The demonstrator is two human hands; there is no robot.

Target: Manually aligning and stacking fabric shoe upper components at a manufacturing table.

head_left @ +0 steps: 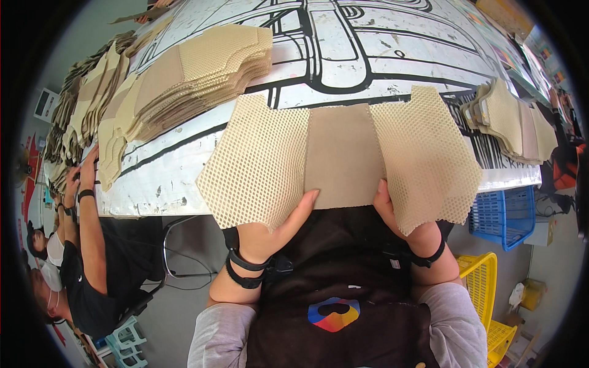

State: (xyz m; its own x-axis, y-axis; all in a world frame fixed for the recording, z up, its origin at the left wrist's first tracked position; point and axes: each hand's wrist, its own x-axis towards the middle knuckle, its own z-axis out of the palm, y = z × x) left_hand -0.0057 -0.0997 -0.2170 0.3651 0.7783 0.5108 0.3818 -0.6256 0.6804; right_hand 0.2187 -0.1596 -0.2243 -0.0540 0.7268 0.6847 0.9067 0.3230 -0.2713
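A wide fabric panel is spread between my hands over the table's near edge. Its two side wings are cream mesh with angled corners, and a smooth taupe strip forms the middle. My left hand grips the lower edge left of the strip, thumb on top and fingers hidden beneath. On the other side my right hand holds the right wing the same way, its thumb beside the strip's edge. Both wrists wear black bands.
Stacked similar panels lie at the table's left; a smaller stack sits right. The white table bears black line drawings. At left a co-worker's arm reaches toward more piled panels. Blue and yellow crates stand right.
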